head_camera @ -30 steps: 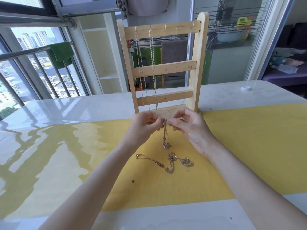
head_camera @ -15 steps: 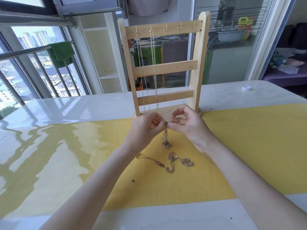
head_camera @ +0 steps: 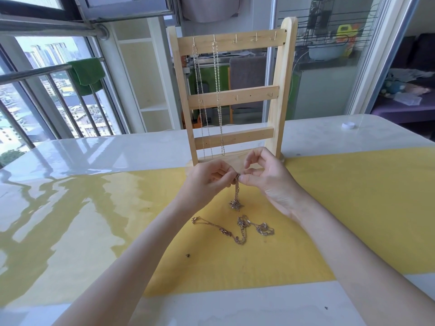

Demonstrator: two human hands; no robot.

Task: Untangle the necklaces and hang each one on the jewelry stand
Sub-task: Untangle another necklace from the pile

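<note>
You pinch the necklace (head_camera: 236, 191) between the fingers of your left hand (head_camera: 209, 178) and right hand (head_camera: 266, 176); its star pendant (head_camera: 236, 205) hangs just below them. Nearer you than your fingers, a tangled chain (head_camera: 237, 229) lies on the yellow worktop (head_camera: 353, 208). Beyond your fingers is the wooden stand (head_camera: 231, 97), two chains (head_camera: 207, 102) hanging from its top hooks. No writing is readable.

Single head-worn wide-angle view, forward and down, close over the hands (head_camera: 237, 182), facing the jewelry stand (head_camera: 231, 97).
</note>
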